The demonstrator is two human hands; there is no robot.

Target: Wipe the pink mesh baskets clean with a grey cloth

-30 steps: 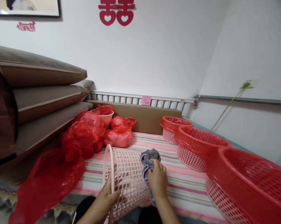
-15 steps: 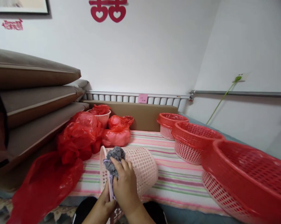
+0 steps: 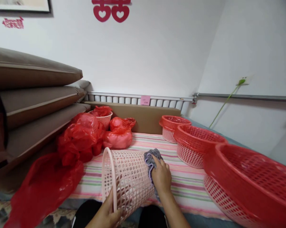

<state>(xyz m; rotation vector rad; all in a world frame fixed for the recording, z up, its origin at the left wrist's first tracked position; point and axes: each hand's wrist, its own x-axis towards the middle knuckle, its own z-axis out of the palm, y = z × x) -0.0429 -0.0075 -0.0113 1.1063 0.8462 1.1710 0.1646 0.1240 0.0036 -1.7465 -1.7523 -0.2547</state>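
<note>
A pale pink perforated plastic basket (image 3: 131, 171) lies on its side in front of me, its open rim facing left. My left hand (image 3: 111, 205) grips it at the near part of the rim, with the fingers inside and showing through the holes. My right hand (image 3: 161, 175) presses a grey cleaning cloth (image 3: 153, 158) with a lilac edge against the outside of the basket near its base. Part of the cloth hangs below that hand.
Several pink baskets with red plastic bags over their rims, one a large basket (image 3: 250, 183), line the right. Red plastic bags (image 3: 81, 133) lie at left, beside stacked cushions (image 3: 35, 98). A striped sheet (image 3: 185, 182) covers the bed; a radiator (image 3: 124, 98) runs behind.
My right hand has moved with the cloth from the basket's rim rightward to its base end. My left hand stays at the rim.
</note>
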